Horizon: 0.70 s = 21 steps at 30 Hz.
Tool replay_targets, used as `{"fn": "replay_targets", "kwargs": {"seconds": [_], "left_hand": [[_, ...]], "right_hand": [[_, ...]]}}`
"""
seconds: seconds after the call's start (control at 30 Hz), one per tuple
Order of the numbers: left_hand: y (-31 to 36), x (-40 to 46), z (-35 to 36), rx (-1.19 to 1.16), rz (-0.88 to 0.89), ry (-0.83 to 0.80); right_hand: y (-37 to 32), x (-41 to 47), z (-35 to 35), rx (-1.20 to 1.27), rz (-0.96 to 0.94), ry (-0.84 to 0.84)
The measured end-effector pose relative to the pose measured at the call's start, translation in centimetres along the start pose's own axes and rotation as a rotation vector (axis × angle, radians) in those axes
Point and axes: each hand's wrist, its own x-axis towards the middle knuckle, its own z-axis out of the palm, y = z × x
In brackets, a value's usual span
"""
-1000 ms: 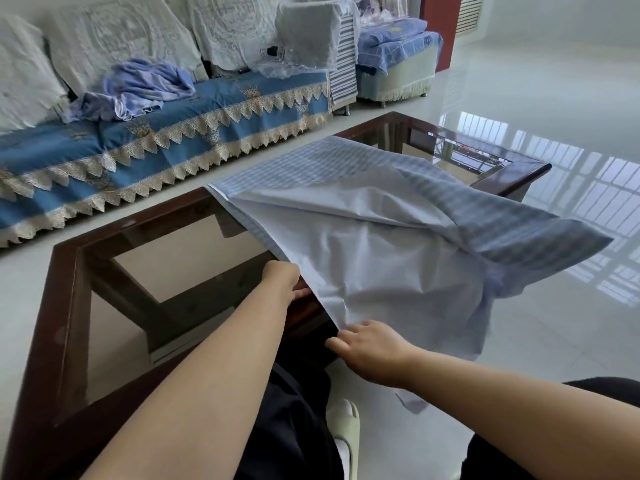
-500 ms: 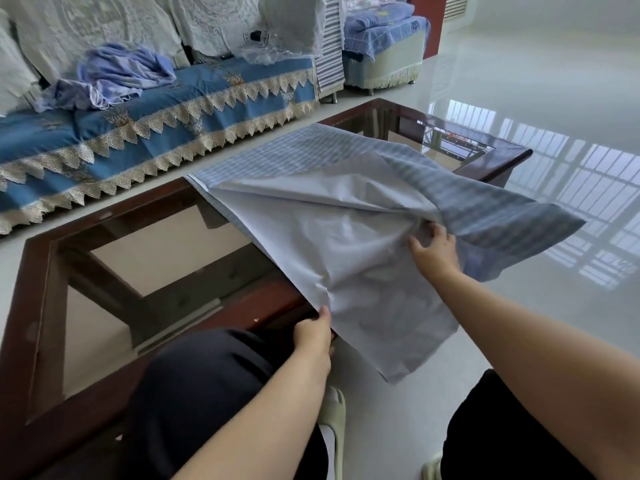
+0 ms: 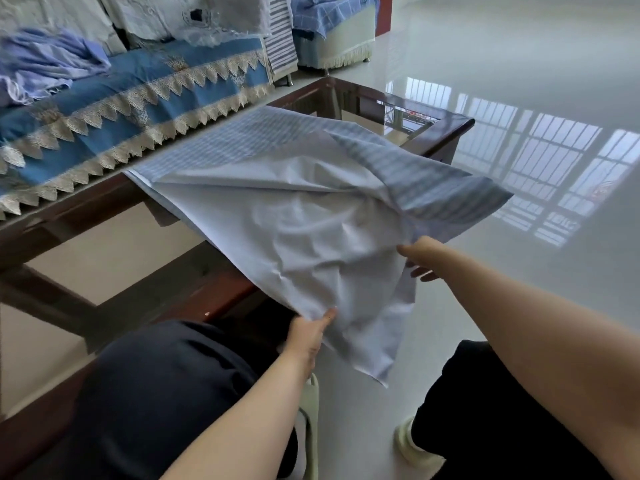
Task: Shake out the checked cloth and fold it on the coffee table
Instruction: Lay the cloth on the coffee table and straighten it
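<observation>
Checked cloth (image 3: 277,209) lies mid-frame, half on the glass-and-wood tabletop (image 3: 446,124), half spilling off the near edge toward the lower centre, one corner hanging free over the floor. Checked face shows in the upper part and on a flap turned over at the right; the pale plain underside fills the middle, rumpled with soft creases. Looks thin, light and limp — a woven cotton sort of cloth, likely to sag wherever unsupported and to slide easily on glass. Best taken at corners or along a hem, pinched, with the two holds well apart so the edge draws taut. Left hand (image 3: 308,336), lower centre, has its grip pinched on the cloth's hanging lower edge, thumb on top. Right hand (image 3: 420,258), right of centre, is at the cloth's right edge under the turned flap; fingers largely hidden behind the fabric, so whether that grip is closed on it cannot be told. Tabletop frame is dark polished wood, rounded corners, clear panels. Upper left: sofa (image 3: 145,95) in a blue cover with cream lace zigzag trim, crumpled lilac fabric (image 3: 48,64) heaped on it. Floor (image 3: 519,46) pale, glossy, mirroring window bars at right.
</observation>
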Motion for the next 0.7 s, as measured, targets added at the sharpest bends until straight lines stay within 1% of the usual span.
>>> {"fn": "replay_targets", "kwargs": {"seconds": [0.1, 0.17, 0.23, 0.27, 0.3, 0.33, 0.37, 0.4, 0.47, 0.57, 0.7], "left_hand": [[-1.4, -1.3, 1.2, -0.003, -0.021, -0.022], [-1.9, -2.5, 2.4, -0.089, -0.034, -0.012], [-2.1, -3.6, 3.7, -0.234, -0.057, -0.018], [-2.2, -4.0, 4.2, -0.306, -0.080, -0.028], [-2.3, -4.4, 4.8, -0.368, -0.113, -0.048], [-2.3, -4.9, 5.4, -0.410, -0.144, -0.074], [-2.2, -5.3, 6.0, -0.436, -0.163, -0.117], [-2.1, -5.8, 6.6, -0.443, -0.173, -0.155], [-2.1, -7.0, 7.5, -0.442, -0.178, -0.188], [-2.2, -8.6, 8.5, -0.425, -0.158, -0.192], [-1.8, -9.5, 9.3, -0.445, -0.107, -0.127]], "right_hand": [[3.0, -1.0, 1.0, -0.065, 0.101, -0.057], [4.9, -1.9, 2.2, -0.057, 0.088, 0.001], [6.8, -3.2, 3.2, -0.024, 0.060, 0.077], [7.7, -3.5, 3.7, 0.036, 0.113, 0.074], [9.0, -3.8, 4.1, 0.118, 0.219, 0.030], [10.2, -4.3, 4.3, 0.188, 0.335, -0.038], [11.4, -4.6, 4.4, 0.229, 0.414, -0.102], [12.7, -4.8, 4.3, 0.245, 0.451, -0.148], [14.7, -5.1, 4.0, 0.314, 0.452, -0.174], [16.0, -5.0, 3.0, 0.479, 0.403, -0.134], [16.1, -4.6, 0.3, 0.727, 0.260, -0.161]]}}
